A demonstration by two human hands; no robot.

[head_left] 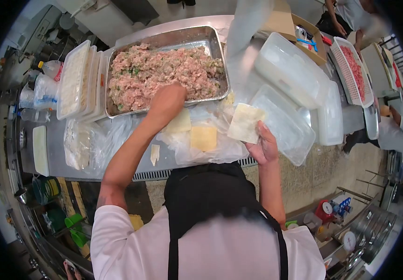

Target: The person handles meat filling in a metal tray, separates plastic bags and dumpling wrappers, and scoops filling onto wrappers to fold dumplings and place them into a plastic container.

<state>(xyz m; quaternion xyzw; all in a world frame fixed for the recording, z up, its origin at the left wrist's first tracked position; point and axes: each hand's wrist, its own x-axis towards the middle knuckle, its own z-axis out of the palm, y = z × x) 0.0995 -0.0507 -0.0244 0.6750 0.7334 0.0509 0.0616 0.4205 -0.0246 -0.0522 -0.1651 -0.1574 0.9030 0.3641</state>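
A metal tray holds pink minced meat flecked with green. Over the tray's near side is my left hand, its fingers curled down against the meat; whatever they grip is hidden. In my right hand a thin square dough wrapper is pinched at its edge, held up flat above the table. Between my hands, a yellowish stack of wrappers lies on crumpled plastic, and another wrapper sits just below my left wrist.
Lidded plastic containers stand stacked left of the tray. Clear plastic tubs crowd the right side. A plastic bag and a white board lie at left. Farther right are a basket of meat and other people.
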